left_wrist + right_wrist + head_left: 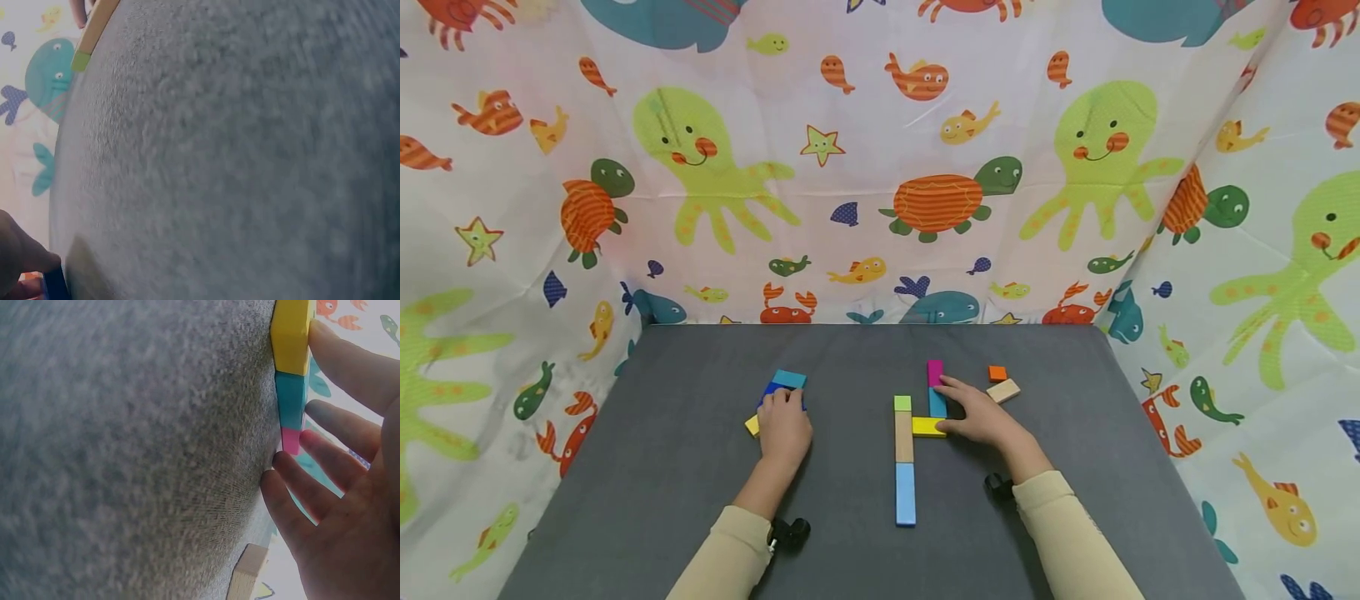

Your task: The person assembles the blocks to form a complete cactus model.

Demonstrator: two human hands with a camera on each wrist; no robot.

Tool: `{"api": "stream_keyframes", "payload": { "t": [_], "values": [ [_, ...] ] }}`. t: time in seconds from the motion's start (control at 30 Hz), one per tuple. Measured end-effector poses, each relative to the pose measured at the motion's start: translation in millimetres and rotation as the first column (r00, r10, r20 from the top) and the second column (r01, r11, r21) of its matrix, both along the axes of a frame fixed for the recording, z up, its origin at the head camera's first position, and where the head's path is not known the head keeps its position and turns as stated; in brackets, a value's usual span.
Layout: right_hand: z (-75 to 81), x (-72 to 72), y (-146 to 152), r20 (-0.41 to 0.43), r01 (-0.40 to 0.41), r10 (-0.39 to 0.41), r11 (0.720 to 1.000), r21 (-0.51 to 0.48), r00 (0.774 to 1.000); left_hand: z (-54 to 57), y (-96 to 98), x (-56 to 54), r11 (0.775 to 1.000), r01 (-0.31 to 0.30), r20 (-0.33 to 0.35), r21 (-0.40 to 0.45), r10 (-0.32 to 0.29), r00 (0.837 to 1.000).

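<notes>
My left hand (786,427) pinches a dark blue block (55,284) between thumb and fingers, partly hidden under the hand. Beside it lie a teal block (790,379) and a yellow block (752,426). My right hand (983,415) has its fingers spread along a joined row of blocks. Its thumb touches a yellow block (291,337); its fingertips lie at the side of a teal block (291,400) and a magenta block (290,440). That yellow block meets a vertical line of a green block (902,403), a wooden block (904,437) and a light blue block (906,494).
Right of the right hand's fingers are an orange block (997,373) and a loose wooden block (1003,391). Everything lies on a grey cloth-covered table (842,533). A curtain (865,192) printed with sea animals hangs behind the table and along its sides.
</notes>
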State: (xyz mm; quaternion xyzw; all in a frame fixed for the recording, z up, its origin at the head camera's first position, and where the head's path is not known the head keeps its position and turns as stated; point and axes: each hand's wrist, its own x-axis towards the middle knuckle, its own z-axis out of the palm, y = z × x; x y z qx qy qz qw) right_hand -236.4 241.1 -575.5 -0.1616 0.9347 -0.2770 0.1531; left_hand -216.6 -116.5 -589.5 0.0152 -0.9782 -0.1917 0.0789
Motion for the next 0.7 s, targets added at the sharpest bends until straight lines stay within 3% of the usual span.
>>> {"api": "stream_keyframes", "payload": {
  "t": [0.17, 0.3, 0.37, 0.43, 0.5, 0.6, 0.67, 0.7],
  "values": [
    [0.6, 1.0, 0, 0.008, 0.008, -0.008, 1.0, -0.004, 1.0, 4.8, 10.6, -1.2, 0.997, 0.017, 0.025, 0.081, -0.019, 1.0],
    [-0.6, 1.0, 1, 0.005, 0.011, -0.011, 1.0, -0.005, 1.0, 3.4, 14.1, -3.0, 0.996, 0.02, 0.096, 0.091, -0.029, 0.995],
    [-1.7, 1.0, 1, 0.007, 0.009, -0.009, 1.0, -0.003, 1.0, 2.1, 9.5, -3.9, 0.993, 0.036, 0.147, 0.111, -0.052, 0.988],
    [-2.4, 1.4, 2, 0.013, 0.008, -0.008, 1.0, -0.002, 1.0, 3.8, -0.2, -4.6, 0.983, 0.082, 0.206, 0.166, -0.116, 0.972],
    [-2.8, 1.8, 2, 0.012, 0.006, -0.006, 1.0, -0.004, 1.0, 9.2, -13.5, -5.6, 0.954, 0.165, 0.263, 0.251, -0.231, 0.937],
    [-2.7, 1.9, 2, 0.007, 0.01, -0.01, 1.0, -0.012, 1.0, 19.9, -33.5, -6.5, 0.886, 0.289, 0.333, 0.362, -0.412, 0.848],
    [-2.4, 1.4, 2, 0.002, 0.01, -0.01, 1.0, -0.015, 1.0, 23.3, -43.0, -7.4, 0.855, 0.351, 0.356, 0.381, -0.486, 0.798],
    [-2.2, 1.2, 2, 0.0, 0.01, -0.01, 1.0, -0.014, 1.0, 23.7, -46.1, -7.7, 0.851, 0.367, 0.361, 0.375, -0.499, 0.788]
  ]
}}
